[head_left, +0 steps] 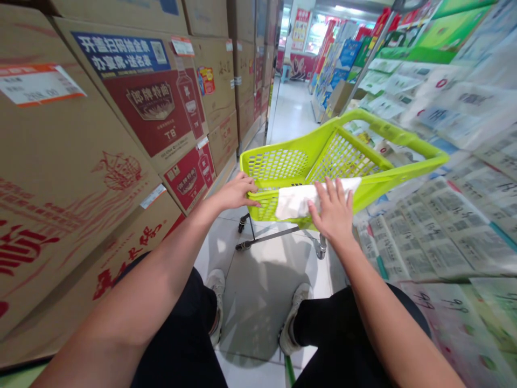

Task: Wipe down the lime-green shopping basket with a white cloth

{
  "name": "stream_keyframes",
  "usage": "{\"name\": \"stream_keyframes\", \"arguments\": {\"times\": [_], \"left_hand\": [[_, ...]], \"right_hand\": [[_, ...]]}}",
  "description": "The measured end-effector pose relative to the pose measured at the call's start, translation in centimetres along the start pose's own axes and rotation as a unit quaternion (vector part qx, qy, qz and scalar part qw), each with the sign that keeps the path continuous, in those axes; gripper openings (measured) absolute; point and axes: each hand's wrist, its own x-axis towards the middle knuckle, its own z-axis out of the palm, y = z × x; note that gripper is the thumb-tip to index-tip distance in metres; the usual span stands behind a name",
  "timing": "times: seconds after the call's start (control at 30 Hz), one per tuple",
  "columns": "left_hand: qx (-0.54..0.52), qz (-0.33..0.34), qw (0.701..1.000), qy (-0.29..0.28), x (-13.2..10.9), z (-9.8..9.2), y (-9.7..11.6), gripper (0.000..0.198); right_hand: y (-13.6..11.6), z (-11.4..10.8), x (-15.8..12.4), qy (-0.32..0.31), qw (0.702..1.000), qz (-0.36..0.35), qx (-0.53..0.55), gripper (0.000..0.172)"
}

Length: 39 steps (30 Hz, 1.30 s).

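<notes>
A lime-green plastic shopping basket (407,137) on a wheeled frame stands in the aisle in front of me, tilted. A white cloth (293,200) lies draped over its near rim. My right hand (333,213) presses flat on the cloth, fingers spread. My left hand (238,191) rests on the basket's near left corner, fingers curled against the mesh wall. The basket's inside looks empty where I can see it.
Stacked brown cartons (121,134) with red labels wall the left side. Wrapped tissue packs (452,215) fill the shelves on the right. A white tiled floor (291,110) runs down the narrow aisle ahead. My knees and shoes (297,302) are below.
</notes>
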Motion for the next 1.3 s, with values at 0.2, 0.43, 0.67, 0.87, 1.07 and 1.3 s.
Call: {"name": "stream_keyframes", "arguments": {"times": [0.2, 0.43, 0.67, 0.87, 1.07, 1.3], "left_hand": [[0.000, -0.002, 1.000, 0.021, 0.6, 0.5, -0.3, 0.040], [0.006, 0.009, 1.000, 0.022, 0.9, 1.3, 0.3, 0.034], [-0.002, 0.027, 0.999, 0.026, 2.0, 3.7, 0.7, 0.022], [-0.029, 0.028, 0.999, 0.009, 2.0, 2.7, 0.3, 0.031], [-0.036, 0.024, 0.999, -0.009, 1.7, 1.7, 0.3, 0.050], [-0.048, 0.022, 0.999, 0.012, 1.3, 2.1, 0.0, 0.050]], "right_hand": [[3.7, -0.3, 0.6, 0.011, 0.996, 0.080, -0.037, 0.068], [-3.2, 1.4, -0.1, -0.040, 0.998, 0.030, 0.026, 0.086], [-8.9, 1.6, -0.8, -0.048, 0.991, -0.059, 0.114, 0.083], [-4.3, 1.4, 0.9, -0.027, 0.994, -0.049, 0.089, 0.061], [4.5, 1.1, 3.2, 0.028, 0.997, 0.064, 0.024, 0.055], [0.6, 1.3, 1.5, 0.010, 0.998, 0.050, 0.041, 0.067]]}}
